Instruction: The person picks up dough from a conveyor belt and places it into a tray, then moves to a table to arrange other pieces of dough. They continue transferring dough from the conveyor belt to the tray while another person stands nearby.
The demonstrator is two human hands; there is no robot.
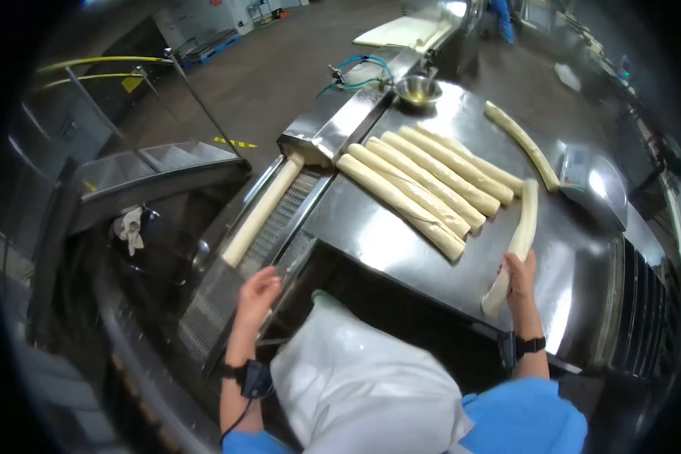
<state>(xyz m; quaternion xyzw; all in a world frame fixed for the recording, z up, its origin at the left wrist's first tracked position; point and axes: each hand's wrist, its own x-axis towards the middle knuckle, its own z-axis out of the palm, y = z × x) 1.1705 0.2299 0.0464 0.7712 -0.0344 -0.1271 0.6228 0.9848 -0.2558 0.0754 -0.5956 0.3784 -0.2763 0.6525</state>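
While the right hand (519, 274) has its grip closed around the near end of a long dough log (516, 244) on the steel table (378, 234), the left hand (257, 291) hangs loosely open by the edge of the mesh conveyor (280, 219), holding nothing. Looks like a good chunk is done: five logs (420, 185) lie lined up side by side, and a curved log (523, 144) sits apart farther back. One more log (261, 210) lies on the conveyor, not picked up yet.
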